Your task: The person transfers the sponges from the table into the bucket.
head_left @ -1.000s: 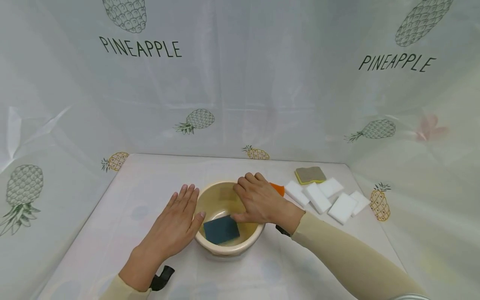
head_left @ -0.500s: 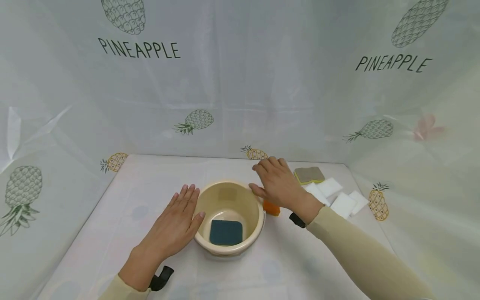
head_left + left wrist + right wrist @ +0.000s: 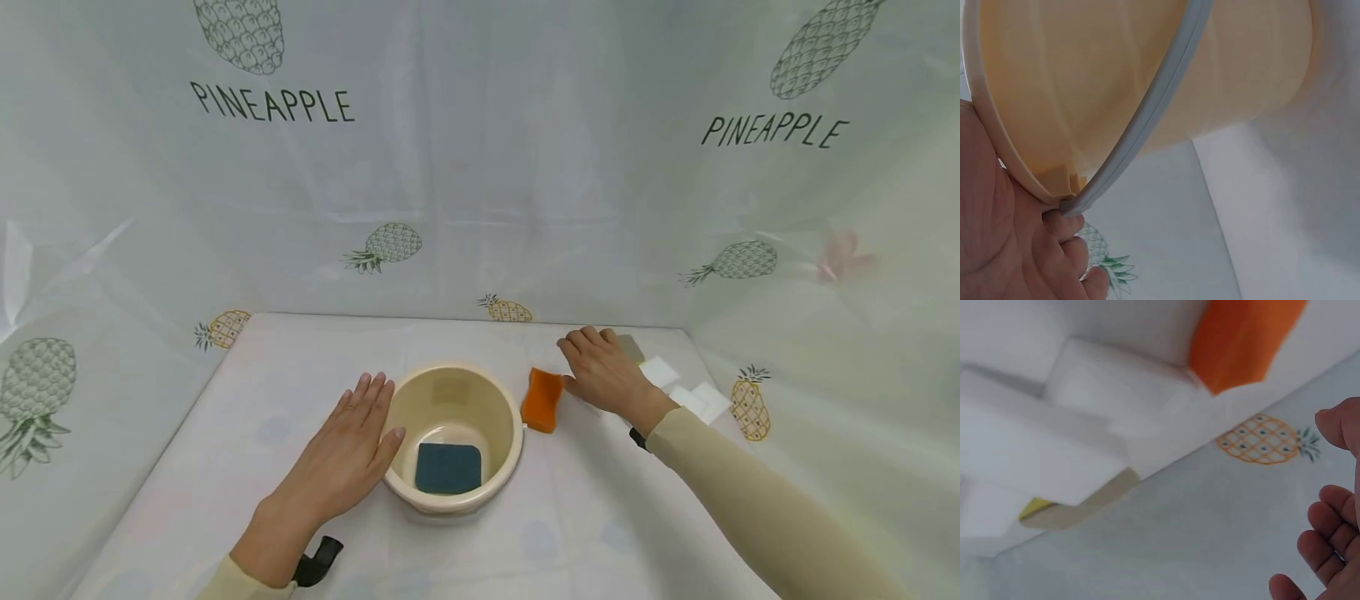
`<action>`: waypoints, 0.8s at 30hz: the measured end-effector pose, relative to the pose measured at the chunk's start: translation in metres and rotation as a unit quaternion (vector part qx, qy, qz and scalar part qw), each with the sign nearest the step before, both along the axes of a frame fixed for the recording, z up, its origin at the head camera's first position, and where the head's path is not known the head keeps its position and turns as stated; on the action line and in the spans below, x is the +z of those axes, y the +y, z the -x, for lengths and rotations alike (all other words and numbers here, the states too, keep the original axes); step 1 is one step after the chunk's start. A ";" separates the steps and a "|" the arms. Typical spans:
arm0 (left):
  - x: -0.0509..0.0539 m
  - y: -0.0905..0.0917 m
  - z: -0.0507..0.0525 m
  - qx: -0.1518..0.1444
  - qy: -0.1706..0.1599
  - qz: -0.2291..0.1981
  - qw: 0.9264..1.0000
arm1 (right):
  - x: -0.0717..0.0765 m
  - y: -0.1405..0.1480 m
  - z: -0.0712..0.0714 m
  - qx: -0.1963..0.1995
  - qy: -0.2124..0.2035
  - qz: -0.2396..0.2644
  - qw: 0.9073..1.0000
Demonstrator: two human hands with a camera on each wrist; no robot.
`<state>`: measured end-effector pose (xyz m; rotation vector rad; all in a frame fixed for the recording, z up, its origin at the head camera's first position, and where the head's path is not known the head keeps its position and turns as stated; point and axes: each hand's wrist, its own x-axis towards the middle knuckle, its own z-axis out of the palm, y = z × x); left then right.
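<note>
A cream bucket (image 3: 453, 503) stands upright on the table, with a dark blue-green scouring pad (image 3: 448, 468) lying flat on its bottom. My left hand (image 3: 347, 450) rests against the bucket's left rim, fingers straight. The left wrist view shows the bucket's grey handle (image 3: 1147, 119) hanging down by the fingers. Right of the bucket lies an orange sponge (image 3: 542, 402). Just beyond it, my right hand (image 3: 611, 377) hovers with loosely bent fingers, holding nothing, and partly hides several white sponges (image 3: 660, 372).
Behind the right hand lies a grey-and-yellow sponge (image 3: 632, 347), partly covered. White sponges (image 3: 1035, 437) overlap in a loose group in the right wrist view. A pineapple-printed plastic curtain (image 3: 525, 167) closes off the table's back and sides.
My right hand has left the bucket and moved right, past the orange sponge towards the white sponges. The scouring pad now lies flat in the bucket. My left hand has stayed put.
</note>
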<state>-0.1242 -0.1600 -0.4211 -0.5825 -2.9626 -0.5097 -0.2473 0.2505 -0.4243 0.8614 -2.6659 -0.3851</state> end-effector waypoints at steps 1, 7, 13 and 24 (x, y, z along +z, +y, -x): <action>0.000 0.000 0.000 0.000 0.002 0.002 1.000 | -0.002 0.003 0.002 0.005 0.000 -0.009 1.000; 0.001 -0.002 -0.001 0.005 0.013 0.005 1.000 | -0.015 0.013 0.016 0.055 -0.001 -0.081 0.995; 0.000 -0.003 -0.002 0.010 -0.004 0.003 1.000 | -0.035 0.010 0.031 0.087 -0.006 -0.161 0.983; -0.001 0.001 0.000 0.006 0.008 0.005 1.000 | -0.051 -0.005 0.046 0.132 -0.042 -0.174 0.975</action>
